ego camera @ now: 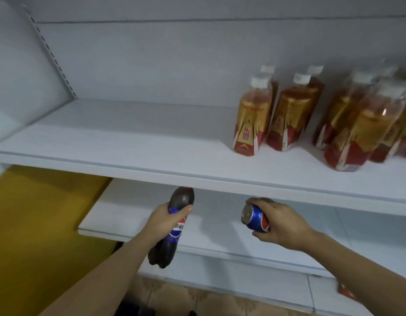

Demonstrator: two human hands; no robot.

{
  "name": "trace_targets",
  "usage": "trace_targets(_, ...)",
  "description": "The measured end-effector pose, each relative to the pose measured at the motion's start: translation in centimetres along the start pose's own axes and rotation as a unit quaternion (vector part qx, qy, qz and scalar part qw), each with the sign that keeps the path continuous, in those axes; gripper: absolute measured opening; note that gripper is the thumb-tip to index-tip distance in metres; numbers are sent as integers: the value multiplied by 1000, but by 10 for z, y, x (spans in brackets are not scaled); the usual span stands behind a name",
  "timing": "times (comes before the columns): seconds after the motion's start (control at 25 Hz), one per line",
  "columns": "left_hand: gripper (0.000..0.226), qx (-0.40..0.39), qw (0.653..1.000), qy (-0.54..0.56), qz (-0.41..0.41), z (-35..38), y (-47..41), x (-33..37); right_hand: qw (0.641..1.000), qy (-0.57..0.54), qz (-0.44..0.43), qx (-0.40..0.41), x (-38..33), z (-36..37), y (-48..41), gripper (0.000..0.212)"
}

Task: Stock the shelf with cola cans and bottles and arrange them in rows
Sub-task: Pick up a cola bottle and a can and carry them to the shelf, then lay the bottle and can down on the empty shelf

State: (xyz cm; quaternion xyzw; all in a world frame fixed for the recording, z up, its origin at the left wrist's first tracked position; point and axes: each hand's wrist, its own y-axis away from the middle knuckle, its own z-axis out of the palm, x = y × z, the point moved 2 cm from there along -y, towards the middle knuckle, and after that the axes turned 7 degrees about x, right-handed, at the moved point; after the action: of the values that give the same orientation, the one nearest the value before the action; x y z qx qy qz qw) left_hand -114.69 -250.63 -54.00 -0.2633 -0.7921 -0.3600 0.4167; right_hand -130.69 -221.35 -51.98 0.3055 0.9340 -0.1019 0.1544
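The left hand [161, 218] clasps the cola bottle [178, 228] and the right hand [284, 226] the cola can [254, 218]; both should be stood upright, rows aligned.

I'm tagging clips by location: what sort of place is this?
Likely a small shop: white retail shelving with a slotted upright, and identical amber drink bottles lined up on it.

Of the person only two arms show, each from the forearm to the fingertips. The left forearm [111, 270] is bare along all of its visible length, slim and smooth. The right forearm [357, 258] is bare likewise. The left hand [162, 218] is bare, as is the right hand [281, 221], whose knuckles show as low ridges, slightly blurred
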Motion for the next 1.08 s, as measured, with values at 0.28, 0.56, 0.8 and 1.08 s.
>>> trace_targets(0.28, 59, 18, 997, -12, 79, 57, -80, -50, 996, 0, -22, 90, 21, 110, -35, 76)
trace_targets(0.56, 40, 40, 974, -75, 209, 118, -173, -136, 979, 129, -79, 135, 69, 257, -68, 78)
trace_targets(0.8, 57, 30, 917, -329, 224, 159, -214, -167, 976, 151, 6, 155, 113, 320, -46, 74)
trace_targets(1.08, 68, 66, 819, -487, 298, 196, -248, -165, 959, 222, 66, 164, 165, 307, -53, 73)
